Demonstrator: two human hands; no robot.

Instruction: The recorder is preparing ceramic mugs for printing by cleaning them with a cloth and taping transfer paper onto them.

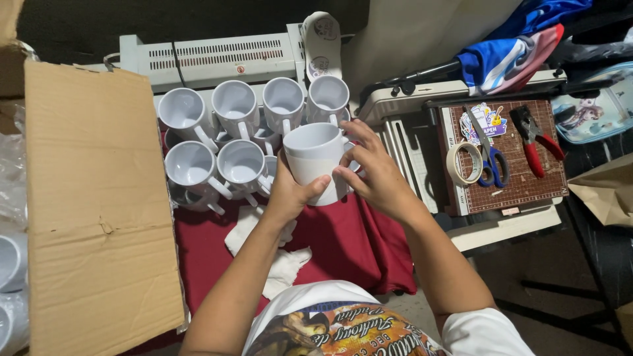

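Note:
A white mug [315,158] is held upright in front of me over a red cloth [349,240]. My left hand [290,191] wraps its left side and base, thumb across the front. My right hand [376,175] grips the right side at the handle, fingers spread over it. Behind the mug stand several more white mugs [234,135] in stacked rows, handles toward me.
A brown cardboard flap [92,198] fills the left. White cloth [280,260] lies on the red cloth. A white laminator-like machine [217,59] sits at the back. To the right, a cutting mat [521,178] carries tape [465,163], blue scissors [491,161] and red pliers [535,135].

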